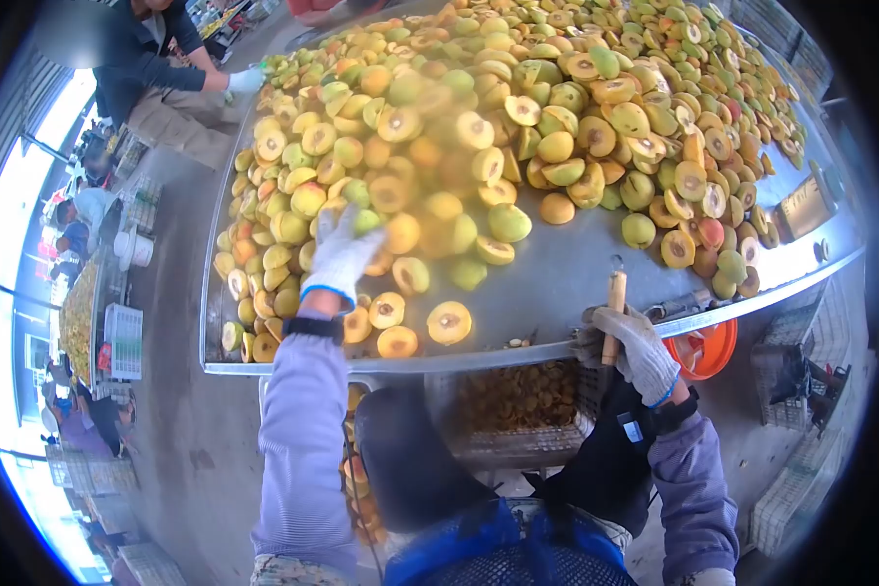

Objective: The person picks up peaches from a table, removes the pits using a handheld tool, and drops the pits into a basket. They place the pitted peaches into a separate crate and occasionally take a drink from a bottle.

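A large heap of halved yellow-green fruit (557, 146) covers much of the metal table (547, 283). My left hand (340, 259), in a white glove, reaches into the near left part of the heap, its fingers against a greenish fruit; whether it grips the fruit is unclear. My right hand (640, 350), also gloved, is closed around a wooden-handled tool (614, 317) at the table's front edge, with the tool's small metal end pointing up. Several cut halves, one a round half (449, 322) showing its brown centre, lie between my hands.
Below the table edge are a crate of fruit pieces (523, 396) and an orange bucket (705, 350). A metal object (682, 305) lies near my right hand. Across the table's left corner, a co-worker's gloved hand (246, 80) touches the heap. Crates stand at both sides.
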`<state>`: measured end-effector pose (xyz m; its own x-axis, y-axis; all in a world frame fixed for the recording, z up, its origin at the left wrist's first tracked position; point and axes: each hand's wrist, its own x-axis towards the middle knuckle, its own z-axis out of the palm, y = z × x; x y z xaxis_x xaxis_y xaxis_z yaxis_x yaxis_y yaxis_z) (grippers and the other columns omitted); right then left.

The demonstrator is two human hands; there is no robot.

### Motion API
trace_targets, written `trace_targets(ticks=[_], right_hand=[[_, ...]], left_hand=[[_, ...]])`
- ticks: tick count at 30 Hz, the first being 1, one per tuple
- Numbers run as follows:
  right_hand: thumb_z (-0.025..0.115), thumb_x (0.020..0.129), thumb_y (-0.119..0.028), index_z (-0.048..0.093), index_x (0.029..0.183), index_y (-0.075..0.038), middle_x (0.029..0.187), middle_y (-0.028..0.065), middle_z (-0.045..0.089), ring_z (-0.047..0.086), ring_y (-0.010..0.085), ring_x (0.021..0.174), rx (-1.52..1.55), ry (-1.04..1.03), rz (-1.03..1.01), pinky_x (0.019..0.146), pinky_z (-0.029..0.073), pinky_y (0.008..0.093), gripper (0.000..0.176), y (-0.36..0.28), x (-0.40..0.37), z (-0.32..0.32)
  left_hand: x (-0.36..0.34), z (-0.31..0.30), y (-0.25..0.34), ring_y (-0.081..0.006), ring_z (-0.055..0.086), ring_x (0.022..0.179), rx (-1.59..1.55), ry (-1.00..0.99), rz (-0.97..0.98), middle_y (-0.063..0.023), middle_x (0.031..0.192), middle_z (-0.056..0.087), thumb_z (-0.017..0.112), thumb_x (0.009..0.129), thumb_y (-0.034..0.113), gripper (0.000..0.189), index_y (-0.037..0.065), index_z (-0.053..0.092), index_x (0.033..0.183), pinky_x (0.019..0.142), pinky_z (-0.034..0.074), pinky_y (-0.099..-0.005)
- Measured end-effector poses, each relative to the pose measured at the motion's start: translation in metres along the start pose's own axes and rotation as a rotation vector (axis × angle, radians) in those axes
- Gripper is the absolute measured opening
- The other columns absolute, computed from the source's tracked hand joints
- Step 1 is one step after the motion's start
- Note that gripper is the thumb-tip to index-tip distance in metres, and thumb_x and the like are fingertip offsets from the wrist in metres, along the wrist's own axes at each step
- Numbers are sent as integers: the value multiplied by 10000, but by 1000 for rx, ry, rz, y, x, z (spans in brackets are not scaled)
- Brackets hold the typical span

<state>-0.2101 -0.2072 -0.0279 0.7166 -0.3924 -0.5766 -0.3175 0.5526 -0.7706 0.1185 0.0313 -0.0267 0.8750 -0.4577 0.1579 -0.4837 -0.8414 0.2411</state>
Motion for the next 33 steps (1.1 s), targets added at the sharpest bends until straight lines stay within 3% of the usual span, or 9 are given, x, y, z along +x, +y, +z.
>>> trace_targets(ticks=[3, 5, 14, 16, 19, 20, 21, 27, 33], right_hand=[[633, 924, -265, 591, 1089, 7, 845, 101, 668, 678, 198, 728, -24, -26, -17, 657, 588, 327, 321, 5, 4, -4], [642, 917, -261, 591, 1091, 9, 849, 105, 669, 678, 203, 731, -22, -42, -16, 658, 584, 325, 326, 9, 6, -5], [596, 948, -236, 612, 1105, 4, 844, 103, 679, 682, 194, 735, -331, 57, -5, 649, 556, 279, 287, 15, 18, -16], [515, 987, -170, 617, 1117, -8, 881, 88, 675, 673, 211, 832, -1368, -97, -955, 700, 537, 299, 231, 47, 38, -56], [492, 1009, -247, 666, 993, -40, 805, 55, 611, 564, 159, 753, -925, 31, -777, 687, 483, 314, 270, 48, 22, -29], [540, 970, -336, 656, 884, -35, 771, 54, 620, 564, 150, 701, -533, -7, -249, 667, 461, 297, 333, 9, -4, -4], [582, 928, -416, 638, 813, -43, 708, 41, 594, 565, 149, 672, -325, -17, -211, 629, 448, 292, 395, 14, 0, -2], [495, 976, -274, 602, 1081, -74, 834, 117, 622, 588, 281, 766, -454, -131, -474, 676, 452, 396, 250, 40, 29, -16], [495, 947, -225, 571, 1124, -30, 911, 161, 633, 590, 357, 818, -835, -279, -705, 729, 475, 425, 274, 35, 40, -29]], left_hand=[[-17, -11, 28, -357, 329, 1411, -551, -325, -62, -257, 1497, 348, 684, 819, 397, 790, 103, 362, 1478, 1144, 299, -406], [-40, -12, 64, -386, 336, 1401, 64, -423, 31, -252, 1544, 257, 658, 823, 437, 768, 171, 369, 1482, 1143, 294, -437], [-89, -15, 39, -405, 430, 1323, -298, -575, 200, -223, 1511, 334, 632, 853, 454, 652, 194, 460, 1425, 1058, 410, -427], [-121, -21, 35, -396, 435, 1322, -193, -483, 193, -220, 1478, 383, 626, 877, 438, 627, 166, 463, 1418, 1048, 421, -419], [-163, -23, 29, -436, 386, 1337, -35, -475, 414, -285, 1454, 376, 668, 817, 472, 724, 135, 455, 1423, 1099, 336, -503], [-171, -21, 37, -422, 357, 1364, 106, -506, 344, -289, 1485, 329, 683, 785, 515, 790, 147, 434, 1438, 1128, 270, -524], [-172, -11, 34, -407, 350, 1371, 128, -498, 342, -267, 1514, 298, 696, 756, 544, 840, 159, 420, 1449, 1143, 233, -513], [-152, -12, 46, -338, 437, 1310, -29, -647, 283, -181, 1403, 488, 728, 759, 450, 755, 160, 471, 1407, 1121, 252, -513], [-150, 1, 45, -325, 460, 1292, 36, -665, 281, -161, 1343, 550, 712, 775, 466, 734, 157, 482, 1400, 1120, 249, -511]])
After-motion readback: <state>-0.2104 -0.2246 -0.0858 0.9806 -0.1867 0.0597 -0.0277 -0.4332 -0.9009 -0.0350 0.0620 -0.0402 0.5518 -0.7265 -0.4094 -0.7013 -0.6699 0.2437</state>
